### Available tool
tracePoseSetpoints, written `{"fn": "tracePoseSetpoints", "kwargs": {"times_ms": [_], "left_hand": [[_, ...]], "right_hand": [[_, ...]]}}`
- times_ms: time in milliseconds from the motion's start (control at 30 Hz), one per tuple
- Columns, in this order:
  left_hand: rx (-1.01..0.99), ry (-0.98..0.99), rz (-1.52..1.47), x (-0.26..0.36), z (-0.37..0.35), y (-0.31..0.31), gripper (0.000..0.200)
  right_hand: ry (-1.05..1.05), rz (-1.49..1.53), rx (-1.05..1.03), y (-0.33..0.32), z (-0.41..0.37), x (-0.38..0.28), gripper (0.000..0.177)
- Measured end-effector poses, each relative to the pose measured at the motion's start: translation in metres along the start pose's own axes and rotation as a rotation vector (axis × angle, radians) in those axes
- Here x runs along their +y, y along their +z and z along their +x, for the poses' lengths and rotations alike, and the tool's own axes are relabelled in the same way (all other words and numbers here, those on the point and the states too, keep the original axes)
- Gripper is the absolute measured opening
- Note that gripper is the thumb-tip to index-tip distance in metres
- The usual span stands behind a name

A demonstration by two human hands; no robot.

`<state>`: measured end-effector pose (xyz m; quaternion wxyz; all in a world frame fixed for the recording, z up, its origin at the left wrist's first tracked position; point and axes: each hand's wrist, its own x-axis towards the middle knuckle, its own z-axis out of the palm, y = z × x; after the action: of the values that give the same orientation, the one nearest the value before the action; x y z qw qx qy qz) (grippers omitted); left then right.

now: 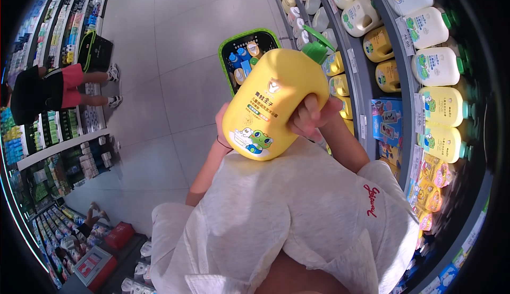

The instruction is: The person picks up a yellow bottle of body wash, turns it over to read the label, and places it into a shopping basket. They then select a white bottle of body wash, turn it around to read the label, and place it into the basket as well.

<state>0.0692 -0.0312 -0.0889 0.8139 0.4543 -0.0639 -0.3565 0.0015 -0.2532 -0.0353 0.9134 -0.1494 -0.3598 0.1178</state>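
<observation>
A large yellow pump bottle (268, 100) with a green pump head and a cartoon frog on its label is held tilted in front of my chest. My right hand (313, 116) is closed round the handle on the bottle's right side, its fingers through the opening. On the other side my left hand (221, 119) presses against the bottle's edge; most of its fingers are hidden behind the bottle. A dark band circles the left wrist. Beyond the bottle, a black shopping basket with a green rim (223, 63) stands on the floor, holding blue-capped bottles and other containers.
Close on my right are store shelves (401, 55) with white bottles (436, 66) and yellow bottles (442, 106). Across the tiled floor (180, 55), a person in pink shorts (71, 85) stands by more shelves, near another basket (95, 52). A red-framed display (95, 267) is at lower left.
</observation>
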Motion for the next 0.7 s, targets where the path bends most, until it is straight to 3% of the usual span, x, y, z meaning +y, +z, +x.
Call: {"fn": "tracePoseSetpoints", "kwargs": {"times_ms": [100,300,400,467,567,700], "left_hand": [[-0.124,0.130,0.043,0.002,-0.002,-0.008,0.014],[-0.109,0.201,0.120,0.005,-0.004,0.002,0.017],[-0.093,0.139,0.112,0.014,-0.007,0.016,0.022],[-0.006,-0.016,-0.099,0.023,-0.009,0.029,0.030],[-0.037,-0.114,-0.305,0.028,-0.006,0.036,0.033],[-0.065,-0.142,-0.271,0.024,-0.003,0.028,0.034]], "right_hand": [[-0.016,0.102,0.008,0.000,0.001,-0.005,0.037],[0.008,0.192,0.078,0.001,-0.003,-0.012,0.035],[0.007,0.239,0.126,0.000,-0.006,-0.011,0.034],[0.002,0.274,0.151,0.000,-0.009,-0.010,0.035],[-0.025,0.315,0.175,-0.001,-0.013,-0.007,0.036],[-0.050,0.339,0.202,0.002,-0.012,-0.006,0.032]]}}
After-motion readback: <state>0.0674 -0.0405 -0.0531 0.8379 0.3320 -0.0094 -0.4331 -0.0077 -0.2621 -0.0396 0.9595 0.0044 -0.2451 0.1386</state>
